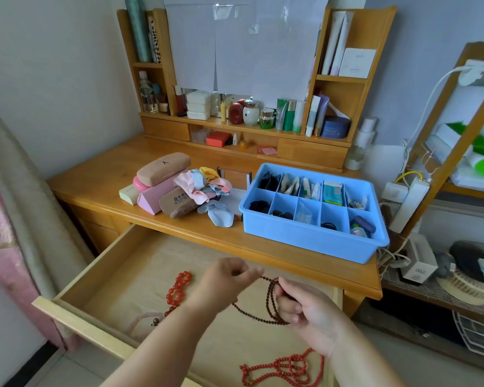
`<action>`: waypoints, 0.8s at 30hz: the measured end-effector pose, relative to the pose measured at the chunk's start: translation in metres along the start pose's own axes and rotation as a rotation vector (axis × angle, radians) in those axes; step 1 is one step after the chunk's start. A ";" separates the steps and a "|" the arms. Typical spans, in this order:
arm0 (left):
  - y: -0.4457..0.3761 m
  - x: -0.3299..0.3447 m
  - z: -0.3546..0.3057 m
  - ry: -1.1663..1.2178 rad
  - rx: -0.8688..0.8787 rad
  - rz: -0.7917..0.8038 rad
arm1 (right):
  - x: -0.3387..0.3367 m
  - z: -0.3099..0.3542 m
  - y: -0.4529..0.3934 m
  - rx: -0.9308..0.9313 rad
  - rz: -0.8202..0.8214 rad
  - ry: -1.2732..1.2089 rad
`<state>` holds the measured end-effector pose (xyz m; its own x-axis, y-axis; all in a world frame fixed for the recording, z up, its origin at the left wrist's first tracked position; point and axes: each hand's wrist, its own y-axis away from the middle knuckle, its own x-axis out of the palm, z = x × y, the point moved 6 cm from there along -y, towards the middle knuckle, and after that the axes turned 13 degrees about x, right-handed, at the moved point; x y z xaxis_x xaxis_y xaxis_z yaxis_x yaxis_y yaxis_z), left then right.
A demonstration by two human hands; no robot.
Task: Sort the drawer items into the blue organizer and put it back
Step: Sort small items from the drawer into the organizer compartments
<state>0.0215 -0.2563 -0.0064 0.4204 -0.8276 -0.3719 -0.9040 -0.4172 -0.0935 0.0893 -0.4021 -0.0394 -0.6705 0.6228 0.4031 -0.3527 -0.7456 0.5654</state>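
Observation:
The wooden drawer (115, 263) is pulled out below the desk. Over it, both my hands hold a dark brown bead string (270, 303) in loops. My left hand (227, 280) pinches its upper end, and my right hand (305, 305) grips the gathered loops. Inside the drawer lie a chunky red bead bracelet (178, 287), a pale pink bead string (140, 321) and a long red bead necklace (285, 368). The blue organizer (313, 238) stands on the desk at the right, its compartments holding small dark items, packets and boxes.
On the desk left of the organizer lie glasses cases (164, 166), a pink box (154, 196) and a pile of pastel cloths (204, 188). Cosmetics fill the back shelf (246, 127). A rack with appliances and cables (442, 247) stands at the right. A bed edge is at the left.

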 end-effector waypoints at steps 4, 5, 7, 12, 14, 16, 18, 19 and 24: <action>0.012 -0.001 0.045 0.881 -0.291 -0.134 | -0.010 -0.005 -0.001 0.073 0.048 -0.249; 0.015 -0.001 0.053 1.024 -0.304 -0.189 | -0.011 -0.007 -0.003 0.079 0.072 -0.290; 0.020 0.001 0.059 1.215 -0.291 -0.251 | -0.010 -0.010 -0.005 0.070 0.143 -0.354; 0.032 0.022 0.053 0.617 -0.252 -0.115 | -0.010 -0.003 -0.005 -0.032 0.171 -0.517; 0.030 0.021 0.034 0.011 -0.020 -0.014 | -0.011 0.001 -0.005 -0.062 0.128 -0.521; 0.029 0.030 0.002 -0.324 0.290 0.085 | -0.006 0.000 -0.005 -0.041 0.116 -0.400; 0.029 0.042 -0.021 -0.417 0.438 0.149 | 0.000 -0.004 -0.004 0.008 0.077 -0.200; 0.027 0.043 -0.028 -0.430 0.452 0.133 | 0.002 -0.005 -0.003 0.016 0.055 -0.093; 0.008 0.025 -0.018 -0.147 0.101 -0.040 | 0.006 -0.002 0.005 0.009 0.064 0.191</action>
<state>0.0266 -0.2871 0.0000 0.4474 -0.7441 -0.4961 -0.8929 -0.4031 -0.2006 0.0824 -0.4029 -0.0356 -0.8031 0.5176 0.2953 -0.3004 -0.7796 0.5495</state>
